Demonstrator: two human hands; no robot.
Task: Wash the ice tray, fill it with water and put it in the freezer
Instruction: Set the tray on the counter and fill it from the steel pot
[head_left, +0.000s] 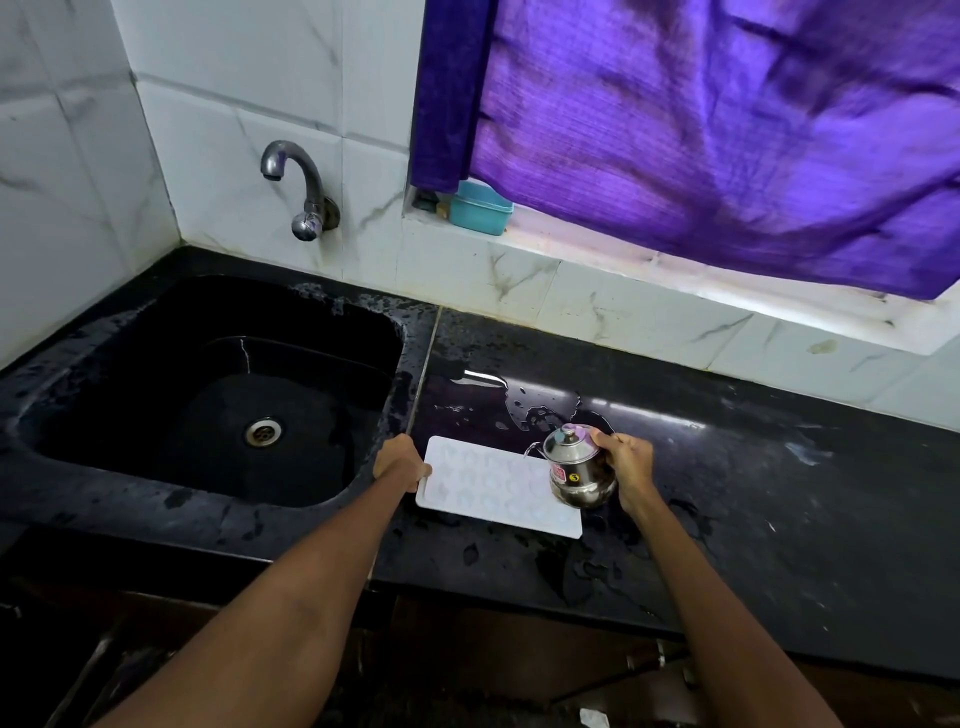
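Note:
A flat white ice tray (488, 488) with several shaped cavities lies on the wet black counter (727, 493), just right of the sink. My left hand (399, 462) grips the tray's left edge. My right hand (626, 465) holds a small steel pot (576, 467) with a lid and a thin spout, tilted left over the tray's right end. A thin stream of water leaves the spout toward the tray.
A black sink (208, 395) with a steel drain sits at the left. A curved tap (298, 187) projects from the tiled wall above it. A teal box (480, 208) stands on the window sill under a purple curtain (727, 130). Water puddles cover the counter.

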